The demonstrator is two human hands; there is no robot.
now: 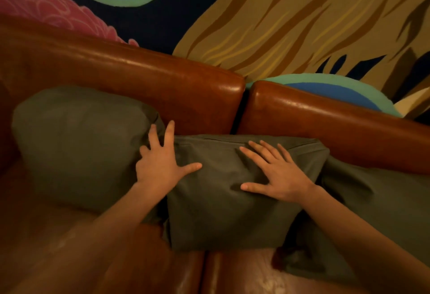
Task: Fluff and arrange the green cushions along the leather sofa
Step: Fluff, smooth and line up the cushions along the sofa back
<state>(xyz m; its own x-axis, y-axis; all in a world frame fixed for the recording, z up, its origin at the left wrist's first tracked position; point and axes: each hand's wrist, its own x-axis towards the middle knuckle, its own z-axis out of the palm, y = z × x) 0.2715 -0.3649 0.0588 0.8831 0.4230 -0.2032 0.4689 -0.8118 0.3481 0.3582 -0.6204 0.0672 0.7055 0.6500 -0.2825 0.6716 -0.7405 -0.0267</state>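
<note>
Hands press flat, fingers spread: right hand (279,177) on the middle cushion (228,200), left hand (160,165) over its seam with the left cushion (79,144).

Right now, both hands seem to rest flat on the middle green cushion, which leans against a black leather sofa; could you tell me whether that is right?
Not quite: the leather sofa is reddish brown, not black, as the head view shows. The rest holds: the left hand and right hand rest flat, fingers spread, on the middle green cushion, which leans against the sofa back.
</note>
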